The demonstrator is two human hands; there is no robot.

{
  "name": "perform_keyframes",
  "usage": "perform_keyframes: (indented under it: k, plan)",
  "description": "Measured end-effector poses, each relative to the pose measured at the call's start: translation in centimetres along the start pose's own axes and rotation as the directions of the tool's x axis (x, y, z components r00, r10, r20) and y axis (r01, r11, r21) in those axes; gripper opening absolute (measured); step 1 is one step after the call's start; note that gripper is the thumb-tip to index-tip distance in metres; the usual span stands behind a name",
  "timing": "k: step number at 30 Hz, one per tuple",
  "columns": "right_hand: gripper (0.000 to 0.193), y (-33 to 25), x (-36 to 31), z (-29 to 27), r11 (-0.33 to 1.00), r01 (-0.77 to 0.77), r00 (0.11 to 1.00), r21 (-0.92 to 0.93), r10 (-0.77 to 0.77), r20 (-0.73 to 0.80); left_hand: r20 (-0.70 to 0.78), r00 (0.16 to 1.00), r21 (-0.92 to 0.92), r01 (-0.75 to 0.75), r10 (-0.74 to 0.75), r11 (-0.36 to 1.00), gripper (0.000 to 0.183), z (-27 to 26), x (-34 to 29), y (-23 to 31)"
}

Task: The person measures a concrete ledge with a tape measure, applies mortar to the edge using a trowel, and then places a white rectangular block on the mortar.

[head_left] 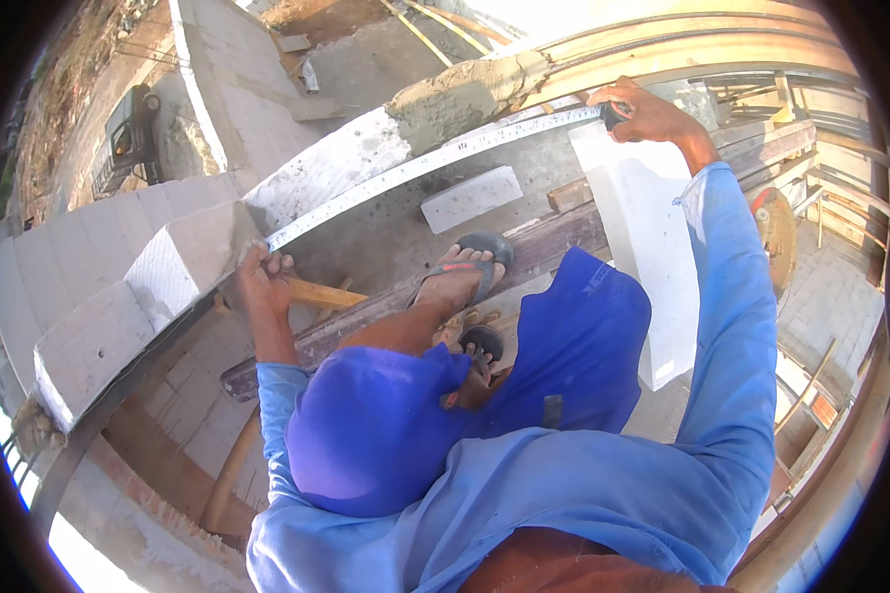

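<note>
A white tape measure blade [465, 147] is stretched along the top of a low wall of pale blocks [331, 166]. At its left end my left hand [264, 281] is closed, fingers pinching the tip near the corner of a block. My right hand [653, 121] grips the dark tape measure case [615, 115] at the other end. Just below that hand a long white block [653, 247] stands near my right arm. Grey mortar [465, 99] covers part of the wall behind the blade.
My sandalled feet are on a worn wooden plank [554, 244]. A small pale block [473, 199] lies beyond them. More blocks [94, 346] continue the wall to the left. Wooden boards [702, 44] run along the far right. A dark vehicle [129, 136] stands far below, left.
</note>
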State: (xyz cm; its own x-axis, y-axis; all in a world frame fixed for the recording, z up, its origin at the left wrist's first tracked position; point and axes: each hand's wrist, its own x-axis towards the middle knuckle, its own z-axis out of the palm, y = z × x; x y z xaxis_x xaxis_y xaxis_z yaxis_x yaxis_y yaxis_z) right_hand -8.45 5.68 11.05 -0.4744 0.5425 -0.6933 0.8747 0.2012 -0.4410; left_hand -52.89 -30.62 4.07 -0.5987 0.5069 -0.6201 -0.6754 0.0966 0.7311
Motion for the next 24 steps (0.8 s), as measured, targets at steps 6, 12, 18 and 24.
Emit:
perform_keyframes:
  k: [6, 12, 18, 24]
  plan:
    - [0.053, 2.5, -0.6, -0.5, 0.997, -0.038, 0.996, 0.062, 0.043, -0.074, -0.075, 0.996, -0.125, -0.049, 0.040, 0.991, 0.019, 1.5, -0.5, -0.8]
    - [0.051, -0.1, -0.1, 1.0, 1.000, 0.018, 0.991, -0.012, -0.019, -0.132, 0.030, 0.999, -0.199, -0.018, 0.025, 0.980, 0.025, 3.4, -0.4, -2.4]
    - [0.051, -3.3, 0.5, 0.9, 0.975, 0.071, 0.967, -0.209, -0.119, -0.226, -0.071, 0.996, -0.109, 0.039, -0.047, 0.993, 0.025, 6.8, -0.4, -2.4]
    - [0.055, -2.0, 1.3, 1.2, 0.946, 0.037, 0.906, -0.322, -0.167, -0.389, -0.140, 0.987, -0.060, 0.067, -0.075, 0.996, 0.022, 7.3, 0.6, -2.2]
